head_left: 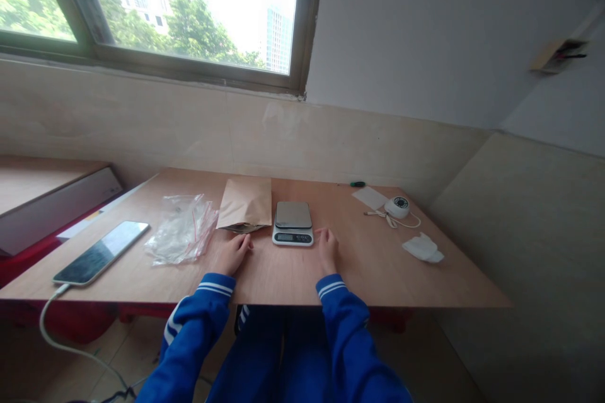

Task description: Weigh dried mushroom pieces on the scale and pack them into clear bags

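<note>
A small kitchen scale (293,219) with a metal plate and a white base sits on the wooden table, its display facing me. Just left of it lies a brown paper bag (246,201), its slightly gaping mouth turned toward me. My left hand (235,254) rests on the table just below that mouth, fingers curled in, with nothing visible in them. Beside the scale's right edge is my right hand (328,249), loosely closed, one finger pointing toward the scale; I see nothing held there. Whether that finger touches the scale I cannot tell.
Clear zip bags (182,230) lie left of the paper bag, and a phone (101,253) on a charging cable is farther left. To the right are a white camera-like device (397,206) with a cord, a crumpled tissue (423,247), a white sheet (369,198) and a green-handled tool (358,184).
</note>
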Demonstrator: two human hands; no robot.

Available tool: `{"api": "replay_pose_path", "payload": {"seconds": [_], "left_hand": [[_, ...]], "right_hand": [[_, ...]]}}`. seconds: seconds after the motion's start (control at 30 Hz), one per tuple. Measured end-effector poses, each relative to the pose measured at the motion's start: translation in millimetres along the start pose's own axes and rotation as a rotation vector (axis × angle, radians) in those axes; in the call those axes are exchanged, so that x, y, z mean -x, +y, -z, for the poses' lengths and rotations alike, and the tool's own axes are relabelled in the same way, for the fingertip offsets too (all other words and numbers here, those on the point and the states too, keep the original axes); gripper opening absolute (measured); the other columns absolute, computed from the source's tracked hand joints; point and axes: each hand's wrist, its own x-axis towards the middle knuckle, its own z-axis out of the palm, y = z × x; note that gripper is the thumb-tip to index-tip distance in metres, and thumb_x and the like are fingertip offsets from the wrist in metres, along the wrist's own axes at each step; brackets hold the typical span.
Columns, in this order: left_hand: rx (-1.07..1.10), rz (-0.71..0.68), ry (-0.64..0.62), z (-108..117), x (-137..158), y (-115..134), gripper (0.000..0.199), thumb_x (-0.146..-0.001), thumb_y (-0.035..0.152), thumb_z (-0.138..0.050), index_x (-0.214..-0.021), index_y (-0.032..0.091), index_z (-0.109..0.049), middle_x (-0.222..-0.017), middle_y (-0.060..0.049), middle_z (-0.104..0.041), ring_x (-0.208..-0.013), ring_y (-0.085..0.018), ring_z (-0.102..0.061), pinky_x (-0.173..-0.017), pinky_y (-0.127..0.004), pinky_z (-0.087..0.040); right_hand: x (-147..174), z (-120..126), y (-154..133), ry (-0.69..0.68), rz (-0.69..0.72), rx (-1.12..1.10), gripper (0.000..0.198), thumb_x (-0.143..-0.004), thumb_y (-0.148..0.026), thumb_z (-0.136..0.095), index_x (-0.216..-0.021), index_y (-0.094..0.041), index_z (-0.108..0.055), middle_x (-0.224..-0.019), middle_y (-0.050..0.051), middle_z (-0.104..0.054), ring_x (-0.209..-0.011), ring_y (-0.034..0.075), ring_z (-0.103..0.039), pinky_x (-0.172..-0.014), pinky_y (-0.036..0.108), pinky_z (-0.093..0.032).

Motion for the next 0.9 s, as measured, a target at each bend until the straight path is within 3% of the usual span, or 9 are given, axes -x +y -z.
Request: {"api": "replay_pose_path", "payload": {"seconds": [0.5,0.6,0.73,0.9], "left_hand": [[-0.023,0.047,0.016,-2,-1,-4,0.038,-0.086,0.045,-0.03,-0.072,0.023,-0.056,-0.063,-0.001,-0.061,-0.065,-0.019,-0.06,-0.068,-0.03,-0.046],[-0.011,0.08,0.076,-3,-2,-7,0.035,-0.088,0.041,-0.03,-0.081,0.023,-0.059,-0.06,0.001,-0.059,-0.063,-0.018,-0.061,-0.066,-0.029,-0.046],[-0.058,0.185,0.255,-3,-5,-13,0.031,-0.087,0.032,-0.033,-0.091,0.021,-0.061,-0.064,-0.002,-0.062,-0.069,-0.02,-0.064,-0.069,-0.03,-0.047],[-0.114,0.239,0.357,-5,-6,-17,0.031,-0.084,0.023,-0.036,-0.103,0.017,-0.06,-0.084,-0.008,-0.07,-0.084,-0.023,-0.066,-0.077,-0.033,-0.048]], "right_hand": [[1,1,-2,0.039,-0.06,-0.042,0.033,-0.083,-0.039,-0.039,-0.069,-0.019,-0.061,-0.061,0.002,-0.059,-0.056,0.016,-0.05,-0.053,0.027,-0.036],[1,1,-1,0.044,-0.069,-0.06,0.032,-0.082,-0.038,-0.039,-0.069,-0.019,-0.06,-0.06,0.001,-0.057,-0.055,0.016,-0.049,-0.053,0.027,-0.036],[1,1,-1,0.045,-0.063,-0.072,0.031,-0.082,-0.039,-0.039,-0.069,-0.019,-0.06,-0.062,0.002,-0.058,-0.057,0.016,-0.049,-0.055,0.026,-0.036],[0,1,-1,0.034,-0.068,-0.075,0.032,-0.082,-0.039,-0.039,-0.068,-0.019,-0.06,-0.058,0.0,-0.055,-0.055,0.016,-0.048,-0.054,0.026,-0.035]]}}
